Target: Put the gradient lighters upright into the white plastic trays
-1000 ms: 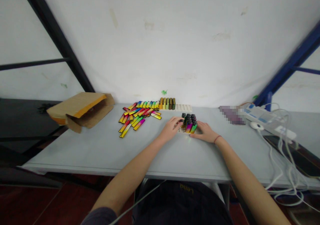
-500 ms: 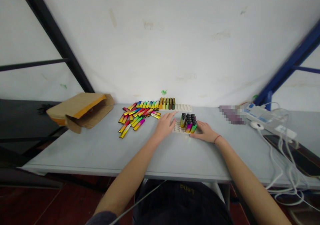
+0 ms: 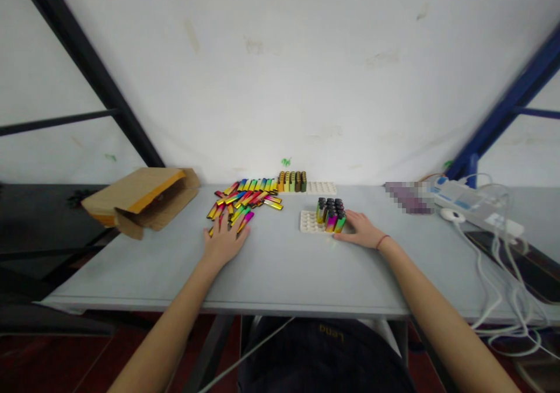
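My left hand (image 3: 224, 242) lies with its fingers spread over the near side of a loose heap of shiny, multicoloured lighters (image 3: 249, 197); no lighter shows clearly gripped in it. At the right end of a white tray with round holes (image 3: 310, 223), my right hand (image 3: 361, 230) has its thumb along the front edge and its fingers curved around the far side. Several lighters with black tops (image 3: 331, 215) stand upright in the tray's right part. The holes to the left show bare.
Against the wall stand more upright lighters (image 3: 292, 181) beside another holed tray (image 3: 322, 188). An open cardboard box (image 3: 144, 197) lies at the left. To the right are a power strip (image 3: 476, 206), white cables (image 3: 485, 282), a dark phone-like slab (image 3: 520, 265) and a blurred purple item (image 3: 409, 197).
My left hand has moved left, from beside the tray to the heap of lighters. My right hand stays at the tray's right end.
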`<state>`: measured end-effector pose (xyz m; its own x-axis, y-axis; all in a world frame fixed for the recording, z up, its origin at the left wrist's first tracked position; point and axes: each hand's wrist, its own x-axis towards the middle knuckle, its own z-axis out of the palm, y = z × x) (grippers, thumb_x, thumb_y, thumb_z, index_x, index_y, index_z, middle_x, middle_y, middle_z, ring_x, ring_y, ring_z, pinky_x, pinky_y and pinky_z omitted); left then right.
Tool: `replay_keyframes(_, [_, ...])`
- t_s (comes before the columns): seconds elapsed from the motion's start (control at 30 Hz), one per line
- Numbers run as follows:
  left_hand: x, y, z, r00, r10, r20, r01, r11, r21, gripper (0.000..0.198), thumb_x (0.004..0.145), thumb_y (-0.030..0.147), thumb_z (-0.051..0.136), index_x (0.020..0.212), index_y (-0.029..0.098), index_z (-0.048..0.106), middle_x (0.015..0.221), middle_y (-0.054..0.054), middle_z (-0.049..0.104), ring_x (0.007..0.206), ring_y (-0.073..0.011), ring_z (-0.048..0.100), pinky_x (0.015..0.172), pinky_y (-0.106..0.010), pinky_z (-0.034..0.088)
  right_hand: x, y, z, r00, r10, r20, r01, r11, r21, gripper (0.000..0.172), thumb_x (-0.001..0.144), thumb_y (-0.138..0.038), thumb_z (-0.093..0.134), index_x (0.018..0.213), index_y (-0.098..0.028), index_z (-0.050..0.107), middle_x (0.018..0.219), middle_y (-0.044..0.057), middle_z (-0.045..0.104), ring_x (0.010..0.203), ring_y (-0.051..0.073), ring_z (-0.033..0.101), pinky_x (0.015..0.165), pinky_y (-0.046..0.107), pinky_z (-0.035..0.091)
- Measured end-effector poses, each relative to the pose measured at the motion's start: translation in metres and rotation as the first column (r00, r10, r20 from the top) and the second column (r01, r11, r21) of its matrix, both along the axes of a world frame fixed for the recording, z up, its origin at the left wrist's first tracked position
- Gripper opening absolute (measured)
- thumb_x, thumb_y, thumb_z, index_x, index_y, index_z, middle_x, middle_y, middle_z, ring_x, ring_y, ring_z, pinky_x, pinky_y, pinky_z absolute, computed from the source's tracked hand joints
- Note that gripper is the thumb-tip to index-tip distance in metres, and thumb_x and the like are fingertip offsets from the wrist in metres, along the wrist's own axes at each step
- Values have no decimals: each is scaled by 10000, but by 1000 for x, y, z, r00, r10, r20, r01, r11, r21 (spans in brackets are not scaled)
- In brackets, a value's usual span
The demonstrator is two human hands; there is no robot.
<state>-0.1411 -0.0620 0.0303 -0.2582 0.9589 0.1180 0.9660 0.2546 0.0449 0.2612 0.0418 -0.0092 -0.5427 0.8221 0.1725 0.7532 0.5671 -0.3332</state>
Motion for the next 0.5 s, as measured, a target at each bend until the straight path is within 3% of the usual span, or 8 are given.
replay_keyframes(0.23, [30, -8, -9, 994, -68, -91, 79, 990, 117, 518, 1004, 396, 361, 1472, 232, 509, 1595, -171, 377, 1424, -368, 383, 1072, -550, 389, 0, 0, 0, 1000, -3, 18, 3, 1000, 1, 737, 810, -721, 591, 1314, -184, 580, 1371, 168, 600, 1276, 369, 534, 1073, 541, 395])
replay_keyframes(0.37, [37, 6, -12, 996, -64, -57, 72, 986, 149, 489, 982, 463, 407, 1427, 323, 555, 1588, -132, 396, 1371, -381, 418, 1014, -561, 410, 0, 0, -1, 1000, -1, 0, 1, 1000, 23, 693, 814, -688, 608, 1310, -205, 585, 1364, 158, 611, 1268, 367, 543, 1063, 543, 403])
replay_keyframes(0.5, [40, 23, -11, 994, -80, -80, 96, 969, 227, 467, 966, 492, 430, 1335, 290, 632, 1563, -143, 415, 1373, -380, 388, 1046, -573, 348, -1, 0, -1, 1000, 2, -2, -2, 1000, 24, 686, 818, -675, 614, 1330, -219, 574, 1375, 148, 606, 1286, 363, 535, 1068, 533, 400])
